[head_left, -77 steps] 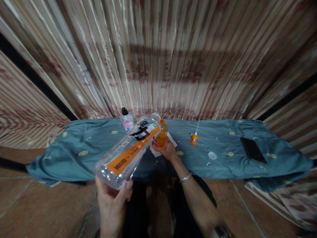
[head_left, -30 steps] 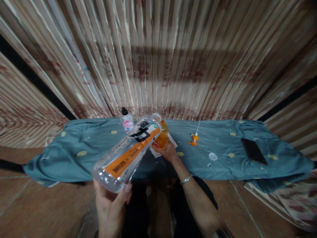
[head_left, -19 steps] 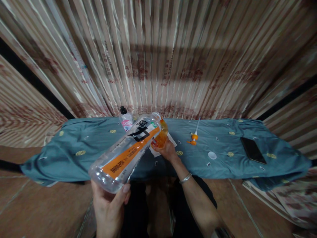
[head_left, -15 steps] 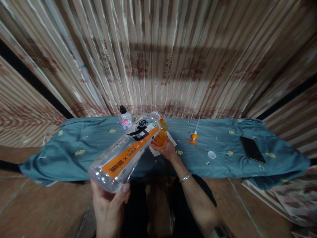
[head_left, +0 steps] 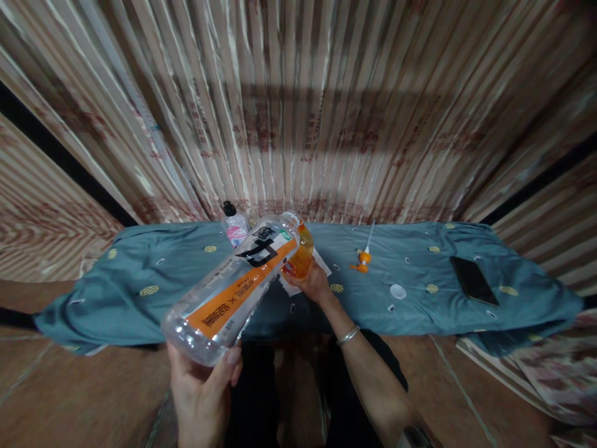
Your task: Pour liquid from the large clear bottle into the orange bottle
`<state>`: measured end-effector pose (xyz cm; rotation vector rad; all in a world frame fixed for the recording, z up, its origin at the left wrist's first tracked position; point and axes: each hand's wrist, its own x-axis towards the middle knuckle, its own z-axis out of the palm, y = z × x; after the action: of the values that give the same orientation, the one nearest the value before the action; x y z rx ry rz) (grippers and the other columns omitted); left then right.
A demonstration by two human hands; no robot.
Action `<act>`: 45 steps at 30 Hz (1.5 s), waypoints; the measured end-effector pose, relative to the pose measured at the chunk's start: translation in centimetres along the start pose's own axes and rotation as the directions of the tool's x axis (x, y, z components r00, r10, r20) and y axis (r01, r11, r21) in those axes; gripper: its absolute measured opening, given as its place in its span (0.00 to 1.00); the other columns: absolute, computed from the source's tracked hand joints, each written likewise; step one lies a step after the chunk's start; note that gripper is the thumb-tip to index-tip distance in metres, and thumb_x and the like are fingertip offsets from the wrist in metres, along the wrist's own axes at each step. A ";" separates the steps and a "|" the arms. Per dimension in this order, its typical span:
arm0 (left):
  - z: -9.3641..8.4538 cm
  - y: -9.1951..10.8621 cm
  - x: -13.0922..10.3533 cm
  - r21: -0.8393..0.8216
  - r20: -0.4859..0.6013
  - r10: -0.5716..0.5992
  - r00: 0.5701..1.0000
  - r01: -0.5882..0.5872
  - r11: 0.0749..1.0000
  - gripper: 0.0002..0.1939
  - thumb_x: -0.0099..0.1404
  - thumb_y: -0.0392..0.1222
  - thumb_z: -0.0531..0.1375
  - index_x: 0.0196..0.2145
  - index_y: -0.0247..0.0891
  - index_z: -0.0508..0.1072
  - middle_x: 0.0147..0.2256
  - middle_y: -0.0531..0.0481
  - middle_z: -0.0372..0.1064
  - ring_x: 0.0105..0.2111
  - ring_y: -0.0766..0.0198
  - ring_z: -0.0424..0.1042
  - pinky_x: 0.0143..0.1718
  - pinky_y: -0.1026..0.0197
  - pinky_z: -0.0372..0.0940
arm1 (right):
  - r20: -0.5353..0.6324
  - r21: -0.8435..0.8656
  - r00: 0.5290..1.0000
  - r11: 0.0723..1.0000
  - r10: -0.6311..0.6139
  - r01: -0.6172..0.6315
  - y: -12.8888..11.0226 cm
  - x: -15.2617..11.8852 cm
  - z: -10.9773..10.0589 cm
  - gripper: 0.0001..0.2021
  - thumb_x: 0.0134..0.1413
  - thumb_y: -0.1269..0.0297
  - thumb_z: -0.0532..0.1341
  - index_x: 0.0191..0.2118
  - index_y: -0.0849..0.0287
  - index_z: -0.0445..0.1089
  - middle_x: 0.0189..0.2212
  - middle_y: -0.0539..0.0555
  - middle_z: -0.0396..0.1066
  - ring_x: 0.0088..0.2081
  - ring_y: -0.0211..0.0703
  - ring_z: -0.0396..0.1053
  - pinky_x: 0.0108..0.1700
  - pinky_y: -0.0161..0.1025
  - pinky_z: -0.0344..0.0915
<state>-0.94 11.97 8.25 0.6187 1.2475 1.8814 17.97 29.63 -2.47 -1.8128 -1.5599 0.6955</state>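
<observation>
My left hand [head_left: 203, 379] grips a large clear plastic bottle [head_left: 233, 286] near its base. The bottle has an orange and white label with black characters and slants up and away to the right. Its neck lies at the mouth of a smaller amber bottle [head_left: 304, 252], which my right hand [head_left: 313, 283] holds around the lower side. Whether the two mouths touch is hard to tell. An orange pump head [head_left: 362, 261] with a pale tube lies to the right of my right hand. Behind the large bottle stands a clear bottle with a black cap [head_left: 236, 225].
A teal patterned cloth [head_left: 186, 267] covers the table. White paper [head_left: 323, 260] lies partly hidden under my right hand. Farther right are a round white disc [head_left: 398, 292] and a black phone [head_left: 473, 280]. A striped curtain [head_left: 298, 124] hangs close behind the table.
The large bottle and my left hand have shifted slightly left and down in view. My right hand still holds the amber bottle in nearly the same place.
</observation>
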 end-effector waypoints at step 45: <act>0.3 0.2 -0.2 0.011 0.019 0.004 1.000 -0.004 1.000 0.46 0.46 0.53 0.91 0.56 0.41 0.75 0.36 0.57 0.78 0.21 0.71 0.66 0.17 0.69 0.62 | 0.024 -0.030 0.999 0.999 0.027 -0.026 -0.8 -0.4 -0.7 0.27 0.63 0.57 0.83 0.61 0.57 0.76 0.57 0.67 0.89 0.62 0.66 0.88 0.65 0.55 0.83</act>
<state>-0.65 11.88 8.54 0.6439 1.2463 1.8684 17.87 29.20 -1.38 -1.8566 -1.5724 0.7121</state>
